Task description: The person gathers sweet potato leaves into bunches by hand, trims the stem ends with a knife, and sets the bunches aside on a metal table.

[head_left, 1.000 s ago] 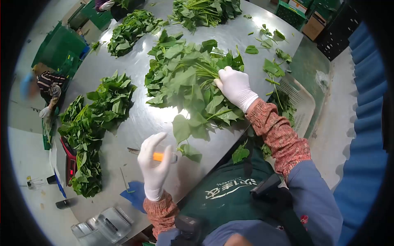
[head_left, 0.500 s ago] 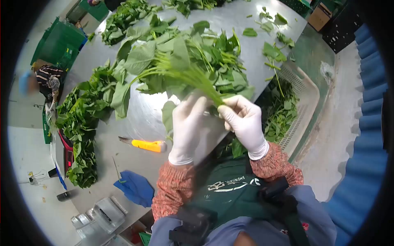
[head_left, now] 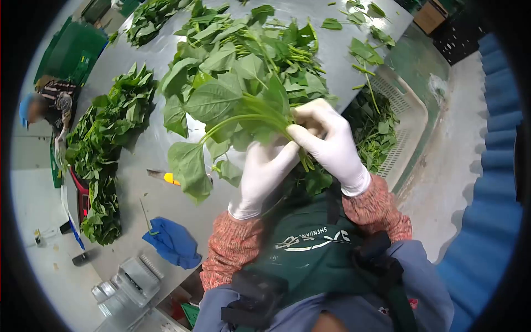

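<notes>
I hold a bunch of greens (head_left: 243, 105) up over the near edge of the surface (head_left: 138, 155), stems gathered between both gloved hands. My right hand (head_left: 326, 141) is clamped around the stems from above, and my left hand (head_left: 265, 171) closes on them from below, its fingers pressing where the stalks meet. The leaves fan out away from me, above the loose pile (head_left: 265, 44) lying mid-surface. One big leaf (head_left: 188, 163) droops on a long stalk at the bunch's left side; I judge it could slip free if my left grip loosens, since it hangs apart from the rest. The knife (head_left: 168, 178) lies on the surface just beyond that leaf, blade partly hidden, so reaching down blind could catch it. A blue cloth (head_left: 174, 243) sits near the front left edge, and a basket (head_left: 404, 127) of trimmings stands off the right edge, below the surface.
</notes>
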`<state>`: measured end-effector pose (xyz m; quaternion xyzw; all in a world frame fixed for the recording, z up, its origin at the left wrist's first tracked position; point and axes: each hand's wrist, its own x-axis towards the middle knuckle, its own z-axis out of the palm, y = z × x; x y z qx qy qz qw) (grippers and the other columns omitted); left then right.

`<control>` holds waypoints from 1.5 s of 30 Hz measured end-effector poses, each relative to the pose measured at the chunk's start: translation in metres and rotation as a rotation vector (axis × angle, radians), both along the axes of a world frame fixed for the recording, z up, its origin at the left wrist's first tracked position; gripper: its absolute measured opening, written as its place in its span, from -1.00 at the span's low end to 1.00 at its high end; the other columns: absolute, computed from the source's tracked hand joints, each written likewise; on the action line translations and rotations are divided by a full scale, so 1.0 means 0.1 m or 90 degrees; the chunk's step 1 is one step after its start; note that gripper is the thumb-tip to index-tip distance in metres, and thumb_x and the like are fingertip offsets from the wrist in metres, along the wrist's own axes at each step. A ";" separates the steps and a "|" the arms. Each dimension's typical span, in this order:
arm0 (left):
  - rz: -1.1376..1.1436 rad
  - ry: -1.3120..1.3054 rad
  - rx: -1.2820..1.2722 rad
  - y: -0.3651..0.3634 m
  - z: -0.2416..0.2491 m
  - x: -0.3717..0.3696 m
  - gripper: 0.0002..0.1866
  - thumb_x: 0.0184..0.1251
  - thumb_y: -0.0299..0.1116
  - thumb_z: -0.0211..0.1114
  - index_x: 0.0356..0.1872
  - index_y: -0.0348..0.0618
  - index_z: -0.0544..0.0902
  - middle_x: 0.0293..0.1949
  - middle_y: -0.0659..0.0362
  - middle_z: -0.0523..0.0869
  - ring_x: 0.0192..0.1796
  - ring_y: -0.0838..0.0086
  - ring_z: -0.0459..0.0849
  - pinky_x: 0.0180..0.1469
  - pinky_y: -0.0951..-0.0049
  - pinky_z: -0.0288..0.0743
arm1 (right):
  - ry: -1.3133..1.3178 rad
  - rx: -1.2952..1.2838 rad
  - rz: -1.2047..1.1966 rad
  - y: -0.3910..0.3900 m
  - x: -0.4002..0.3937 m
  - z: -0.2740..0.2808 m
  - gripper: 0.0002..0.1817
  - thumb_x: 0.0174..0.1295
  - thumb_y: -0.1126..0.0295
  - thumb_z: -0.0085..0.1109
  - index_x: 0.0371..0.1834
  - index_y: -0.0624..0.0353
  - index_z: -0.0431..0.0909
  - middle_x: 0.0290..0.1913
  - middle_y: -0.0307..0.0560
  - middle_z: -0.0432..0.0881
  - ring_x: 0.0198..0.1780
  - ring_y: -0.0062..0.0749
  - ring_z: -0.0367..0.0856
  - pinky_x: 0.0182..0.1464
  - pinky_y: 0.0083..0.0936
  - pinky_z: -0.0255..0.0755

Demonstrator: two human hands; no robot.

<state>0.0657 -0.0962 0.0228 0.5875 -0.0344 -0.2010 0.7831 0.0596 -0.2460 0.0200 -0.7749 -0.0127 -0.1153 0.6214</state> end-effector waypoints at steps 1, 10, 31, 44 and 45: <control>-0.017 0.011 0.008 0.02 -0.03 0.01 -0.74 0.33 -0.57 0.18 0.02 -0.36 0.54 -0.07 0.17 0.64 -0.04 0.56 0.58 0.07 0.50 0.46 | 0.020 0.077 0.010 0.03 0.01 -0.03 -0.75 0.12 0.46 0.36 -0.16 0.32 0.59 -0.24 -0.18 0.56 -0.31 -0.58 0.55 -0.23 -0.62 0.43; 0.055 0.114 -0.160 0.07 -0.19 0.06 -0.74 0.36 -0.47 0.18 0.00 -0.39 0.54 -0.14 0.07 0.69 -0.13 0.38 0.67 0.04 0.39 0.49 | 0.009 0.290 -0.043 0.08 -0.29 -0.23 -0.85 0.31 0.53 0.19 -0.10 0.32 0.59 -0.18 -0.13 0.66 -0.22 -0.59 0.56 -0.13 -0.60 0.43; -0.161 0.068 -0.032 0.18 0.06 -0.14 -0.80 0.36 -0.35 0.18 -0.17 -0.29 0.60 -0.34 0.23 0.62 -0.40 0.67 0.48 -0.40 0.71 0.27 | 0.231 0.553 0.202 0.04 -0.13 0.03 -0.70 0.33 0.38 0.17 0.02 0.36 0.61 -0.23 -0.14 0.69 -0.38 -0.70 0.49 -0.26 -0.75 0.37; 0.098 0.051 -0.130 0.13 -0.04 -0.07 -0.72 0.51 -0.26 0.08 -0.19 -0.31 0.61 -0.25 0.15 0.67 -0.20 0.51 0.66 -0.12 0.53 0.54 | -0.032 0.629 0.102 -0.39 -0.36 -0.22 -0.76 0.41 0.34 0.04 -0.03 0.30 0.44 -0.34 -0.11 0.54 -0.21 -0.34 0.56 -0.07 -0.46 0.41; 0.100 0.090 -0.112 0.11 -0.17 -0.07 -0.74 0.51 -0.27 0.08 -0.20 -0.30 0.60 -0.29 0.16 0.67 -0.23 0.50 0.67 -0.16 0.53 0.51 | -0.025 0.764 0.099 -0.50 -0.34 -0.25 -0.75 0.42 0.34 0.03 -0.01 0.31 0.44 -0.37 -0.15 0.50 -0.19 -0.36 0.53 -0.08 -0.47 0.40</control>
